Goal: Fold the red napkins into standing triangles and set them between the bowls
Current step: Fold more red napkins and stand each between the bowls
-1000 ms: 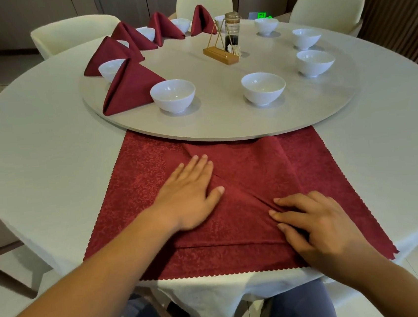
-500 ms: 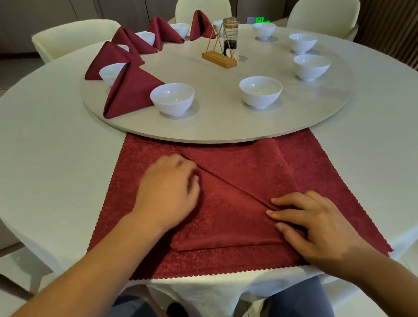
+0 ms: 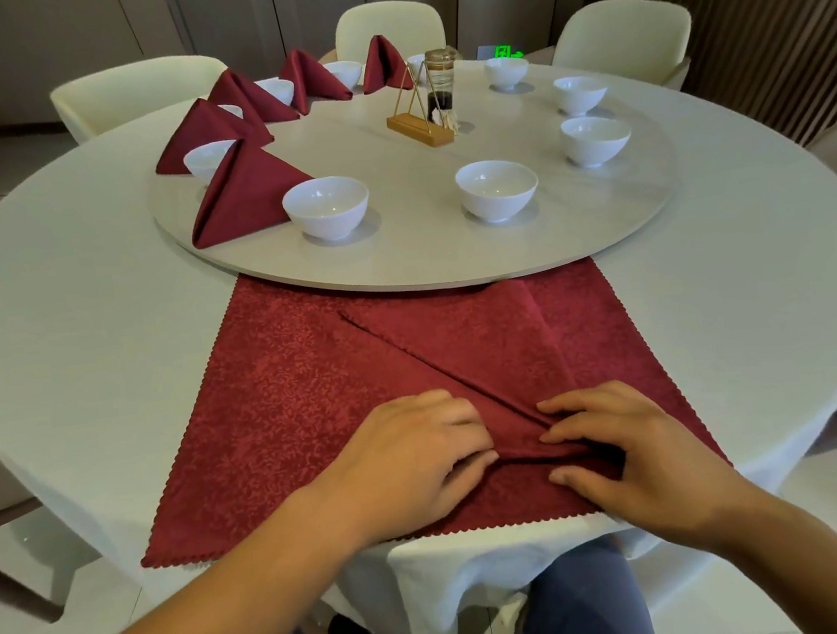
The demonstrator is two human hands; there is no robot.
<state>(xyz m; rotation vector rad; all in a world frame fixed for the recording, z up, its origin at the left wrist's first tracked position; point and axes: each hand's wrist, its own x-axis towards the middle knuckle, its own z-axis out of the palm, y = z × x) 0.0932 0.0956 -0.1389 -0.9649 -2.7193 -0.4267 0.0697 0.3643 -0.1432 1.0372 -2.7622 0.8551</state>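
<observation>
Near the table edge (image 3: 90,454), left hand (image 3: 411,464) and right hand (image 3: 642,453) pinching the napkin (image 3: 460,343), fingertips partly hidden.

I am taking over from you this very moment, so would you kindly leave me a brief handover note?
Left hand and right hand both pinch the near fold of the half-folded napkin, lying on the red cloth.
Done: five standing napkins on the left side of the turntable.
To do: finish this fold, stand it between the two nearest bowls; the right-side gaps are empty.
</observation>
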